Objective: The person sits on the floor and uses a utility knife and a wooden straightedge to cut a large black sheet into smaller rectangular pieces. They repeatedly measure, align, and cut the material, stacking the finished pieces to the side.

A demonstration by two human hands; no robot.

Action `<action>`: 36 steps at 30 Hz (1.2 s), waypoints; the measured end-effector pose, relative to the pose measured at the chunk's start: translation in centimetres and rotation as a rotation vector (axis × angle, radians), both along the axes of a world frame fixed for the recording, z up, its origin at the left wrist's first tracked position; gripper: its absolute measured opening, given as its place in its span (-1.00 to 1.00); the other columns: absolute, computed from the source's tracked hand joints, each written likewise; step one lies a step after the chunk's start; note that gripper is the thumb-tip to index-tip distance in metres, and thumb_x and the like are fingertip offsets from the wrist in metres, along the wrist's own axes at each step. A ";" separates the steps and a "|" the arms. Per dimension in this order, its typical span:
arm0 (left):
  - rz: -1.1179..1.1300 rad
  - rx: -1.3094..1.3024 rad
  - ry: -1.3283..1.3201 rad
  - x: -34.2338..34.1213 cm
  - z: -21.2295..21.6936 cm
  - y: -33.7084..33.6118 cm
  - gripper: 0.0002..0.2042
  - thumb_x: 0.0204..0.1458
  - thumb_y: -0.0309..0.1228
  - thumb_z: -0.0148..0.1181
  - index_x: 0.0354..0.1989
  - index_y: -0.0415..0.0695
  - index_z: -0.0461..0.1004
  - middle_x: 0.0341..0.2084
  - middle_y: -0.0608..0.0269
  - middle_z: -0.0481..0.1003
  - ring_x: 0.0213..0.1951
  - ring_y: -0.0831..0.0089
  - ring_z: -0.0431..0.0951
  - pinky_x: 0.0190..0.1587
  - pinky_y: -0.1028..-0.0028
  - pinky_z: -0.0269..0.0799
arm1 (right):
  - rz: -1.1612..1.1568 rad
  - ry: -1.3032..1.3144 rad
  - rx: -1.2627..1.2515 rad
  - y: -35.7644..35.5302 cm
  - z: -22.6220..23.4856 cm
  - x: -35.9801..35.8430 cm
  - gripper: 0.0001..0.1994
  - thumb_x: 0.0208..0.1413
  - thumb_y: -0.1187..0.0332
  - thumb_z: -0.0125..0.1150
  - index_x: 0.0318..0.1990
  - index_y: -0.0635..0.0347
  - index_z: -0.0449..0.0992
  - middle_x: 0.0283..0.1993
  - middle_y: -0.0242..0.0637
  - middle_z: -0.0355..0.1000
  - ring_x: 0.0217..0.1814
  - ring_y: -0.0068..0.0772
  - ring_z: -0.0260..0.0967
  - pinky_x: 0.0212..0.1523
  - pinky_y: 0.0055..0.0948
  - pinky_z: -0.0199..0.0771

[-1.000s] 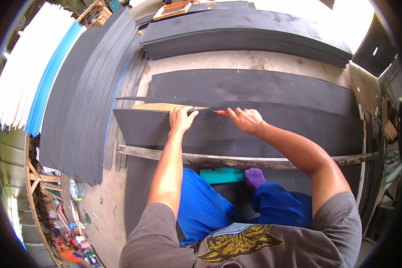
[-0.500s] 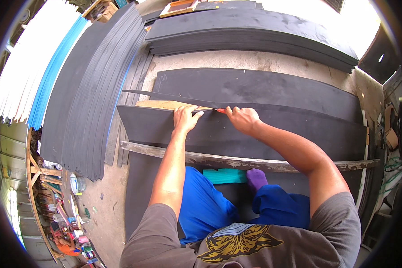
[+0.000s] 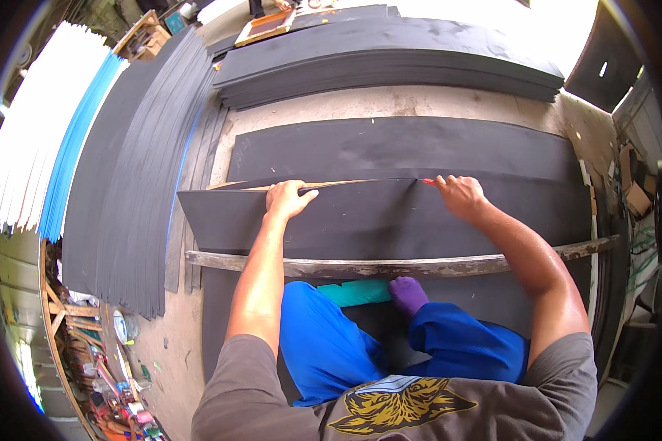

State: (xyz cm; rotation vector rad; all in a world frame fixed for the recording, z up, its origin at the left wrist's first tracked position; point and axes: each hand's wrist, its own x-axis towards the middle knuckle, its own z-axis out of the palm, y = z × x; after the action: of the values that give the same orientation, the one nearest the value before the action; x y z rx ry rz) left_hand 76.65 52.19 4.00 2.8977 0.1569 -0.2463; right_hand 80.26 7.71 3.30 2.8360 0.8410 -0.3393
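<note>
A large black foam-like sheet (image 3: 346,228) lies in front of me, with a slit running along it from its left end. My left hand (image 3: 287,200) grips the near lip of the slit, thumb on top, and lifts it slightly. Farther right, my right hand (image 3: 460,195) is closed round a red-handled cutter knife (image 3: 428,181), whose tip meets the sheet at the slit's end. Beyond the slit rises a narrow black strip, and pale floor shows through the gap. A long worn wooden bar (image 3: 390,266) lies across the sheet, between my hands and my legs.
A tall stack of black sheets (image 3: 390,51) stands at the far side. More black sheets (image 3: 125,191) are piled at the left, beside blue (image 3: 81,147) and white ones (image 3: 44,117). A wooden frame (image 3: 266,28) sits at the back; clutter (image 3: 118,367) fills the lower left.
My right hand has drawn the knife to the right, and the slit reaches farther along the sheet. The left hand still grips the near edge. The view has shifted slightly.
</note>
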 end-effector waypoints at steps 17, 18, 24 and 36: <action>-0.233 -0.146 -0.310 0.7 -5.6 -8.7 -0.61 0.10 -0.03 0.40 -0.07 -0.07 0.68 -0.12 0.09 0.70 -0.01 0.07 0.68 0.09 0.12 0.52 | 0.124 -0.022 0.251 5.5 0.2 -1.9 -0.51 0.27 0.40 0.12 0.35 0.22 0.33 -0.08 -0.07 0.57 -0.20 -0.04 0.68 -0.32 -0.11 0.68; -0.245 -0.150 -0.357 0.6 -5.9 -8.3 -0.61 0.10 -0.04 0.41 -0.08 -0.08 0.68 -0.13 0.09 0.70 -0.02 0.07 0.68 0.08 0.13 0.52 | 0.133 -0.029 0.251 5.5 0.1 -1.8 -0.52 0.27 0.40 0.13 0.33 0.24 0.33 -0.08 -0.07 0.57 -0.20 -0.05 0.68 -0.32 -0.11 0.68; -0.215 -0.140 -0.265 0.4 -4.6 -8.9 -0.60 0.07 -0.03 0.43 -0.09 -0.08 0.69 -0.15 0.11 0.71 -0.04 0.09 0.69 0.07 0.14 0.53 | 0.123 -0.033 0.162 5.4 1.2 -1.9 -0.62 0.26 0.41 0.16 0.20 0.29 0.39 -0.13 -0.08 0.58 -0.20 -0.09 0.68 -0.31 -0.15 0.68; -0.171 -0.154 -0.204 0.0 -3.5 -8.8 -0.59 0.05 -0.04 0.46 -0.09 -0.09 0.69 -0.05 0.20 0.71 -0.05 0.14 0.71 0.06 0.20 0.57 | 0.028 -0.084 -0.010 -2.8 -0.1 -0.3 -0.75 0.30 0.36 0.11 0.08 0.21 0.44 -0.14 -0.12 0.64 -0.12 -0.12 0.70 -0.23 -0.17 0.71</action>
State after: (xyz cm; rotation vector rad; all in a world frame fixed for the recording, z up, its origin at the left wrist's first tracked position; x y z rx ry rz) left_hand 76.68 43.38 0.53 2.7619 -0.1392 0.0101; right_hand 79.96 4.87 3.24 2.8042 0.8585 -0.2185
